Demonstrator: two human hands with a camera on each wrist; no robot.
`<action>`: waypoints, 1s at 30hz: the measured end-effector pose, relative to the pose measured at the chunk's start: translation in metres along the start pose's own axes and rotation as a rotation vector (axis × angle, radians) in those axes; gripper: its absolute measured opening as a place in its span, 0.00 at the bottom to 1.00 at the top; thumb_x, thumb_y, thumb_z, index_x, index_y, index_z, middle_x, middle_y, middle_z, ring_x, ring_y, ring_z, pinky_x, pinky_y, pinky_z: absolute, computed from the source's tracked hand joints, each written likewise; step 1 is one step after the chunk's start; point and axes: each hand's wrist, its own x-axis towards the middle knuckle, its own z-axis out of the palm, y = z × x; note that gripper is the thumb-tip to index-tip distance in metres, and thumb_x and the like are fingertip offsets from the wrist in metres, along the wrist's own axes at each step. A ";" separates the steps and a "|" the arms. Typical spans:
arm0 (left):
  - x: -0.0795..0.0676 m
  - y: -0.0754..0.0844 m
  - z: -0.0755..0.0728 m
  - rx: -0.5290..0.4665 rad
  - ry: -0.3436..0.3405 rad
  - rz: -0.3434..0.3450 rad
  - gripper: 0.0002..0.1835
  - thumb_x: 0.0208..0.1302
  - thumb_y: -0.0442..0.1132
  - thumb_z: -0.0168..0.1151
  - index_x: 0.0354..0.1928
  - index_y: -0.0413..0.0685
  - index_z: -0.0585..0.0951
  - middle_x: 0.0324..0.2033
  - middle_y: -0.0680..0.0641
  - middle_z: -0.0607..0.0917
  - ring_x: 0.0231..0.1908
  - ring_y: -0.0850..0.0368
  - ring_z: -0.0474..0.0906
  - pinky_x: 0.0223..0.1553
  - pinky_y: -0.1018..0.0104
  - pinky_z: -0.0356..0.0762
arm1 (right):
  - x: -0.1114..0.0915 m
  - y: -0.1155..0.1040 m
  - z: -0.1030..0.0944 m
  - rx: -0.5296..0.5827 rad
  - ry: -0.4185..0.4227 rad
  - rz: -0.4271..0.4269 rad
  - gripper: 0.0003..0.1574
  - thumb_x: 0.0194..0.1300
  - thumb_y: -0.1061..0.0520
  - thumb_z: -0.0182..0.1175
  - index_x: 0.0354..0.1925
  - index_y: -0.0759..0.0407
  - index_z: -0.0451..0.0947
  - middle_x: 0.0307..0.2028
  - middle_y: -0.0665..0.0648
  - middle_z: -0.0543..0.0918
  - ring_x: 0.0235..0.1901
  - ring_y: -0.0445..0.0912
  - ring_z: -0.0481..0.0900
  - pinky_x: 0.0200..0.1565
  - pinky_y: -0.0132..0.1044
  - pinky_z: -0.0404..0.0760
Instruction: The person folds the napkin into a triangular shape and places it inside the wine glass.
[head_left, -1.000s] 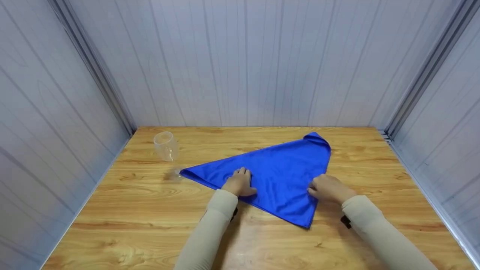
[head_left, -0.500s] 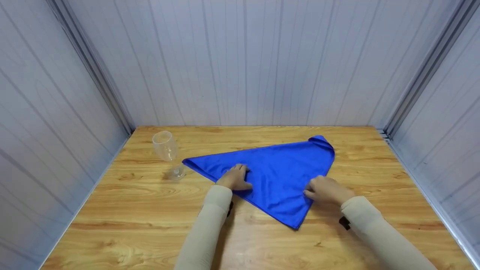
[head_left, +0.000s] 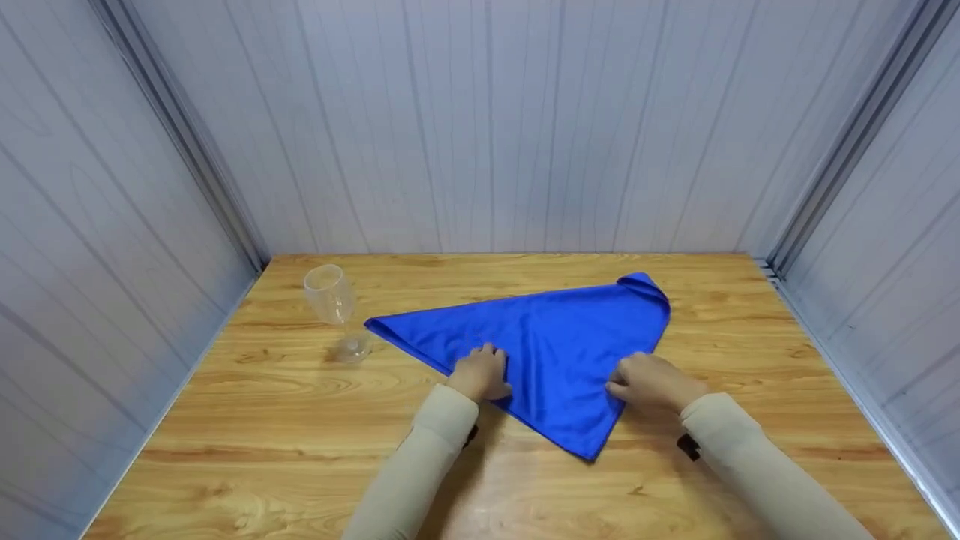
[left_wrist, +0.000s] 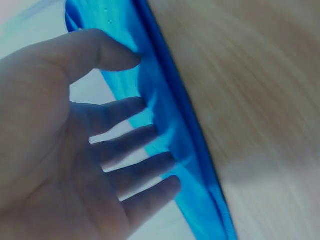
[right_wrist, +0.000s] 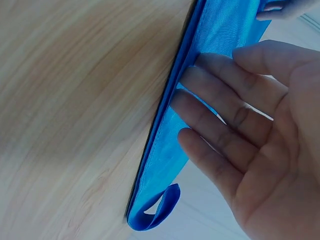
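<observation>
A blue cloth, folded into a roughly triangular shape, lies on the wooden table. My left hand rests on its near-left edge. In the left wrist view that hand's fingers are spread and fairly straight, their tips against the cloth. At the cloth's right edge is my right hand. The right wrist view shows its fingers slightly bent, tips on the cloth, with the thumb apart from them. One corner at the far right is curled over into a loop.
Left of the cloth's pointed tip stands a clear stemmed glass, upright on the table. Pale panel walls enclose the table at the back and both sides.
The cloth has turned slightly: its left tip went away from me and its near corner leftward. My left hand shifted left, then back right and nearer. My right hand moved slightly left.
</observation>
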 end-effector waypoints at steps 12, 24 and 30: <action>-0.007 -0.003 0.000 -0.043 0.040 -0.012 0.38 0.67 0.60 0.63 0.65 0.35 0.74 0.60 0.36 0.76 0.61 0.40 0.73 0.60 0.48 0.73 | -0.001 -0.006 0.003 0.009 -0.017 -0.020 0.31 0.70 0.57 0.60 0.13 0.46 0.59 0.12 0.38 0.56 0.14 0.34 0.56 0.19 0.29 0.57; -0.004 -0.016 -0.001 -0.038 0.038 0.015 0.46 0.55 0.65 0.70 0.64 0.37 0.73 0.57 0.36 0.77 0.59 0.40 0.74 0.56 0.47 0.76 | -0.001 -0.020 0.006 0.062 -0.026 -0.082 0.31 0.69 0.58 0.61 0.12 0.47 0.60 0.12 0.37 0.55 0.13 0.33 0.55 0.19 0.28 0.55; -0.003 -0.020 -0.003 -0.069 0.012 0.032 0.49 0.51 0.65 0.74 0.65 0.36 0.72 0.59 0.36 0.76 0.60 0.41 0.73 0.59 0.50 0.74 | 0.000 -0.018 0.007 0.114 -0.061 -0.085 0.30 0.70 0.58 0.61 0.13 0.47 0.64 0.12 0.36 0.59 0.13 0.32 0.57 0.19 0.28 0.57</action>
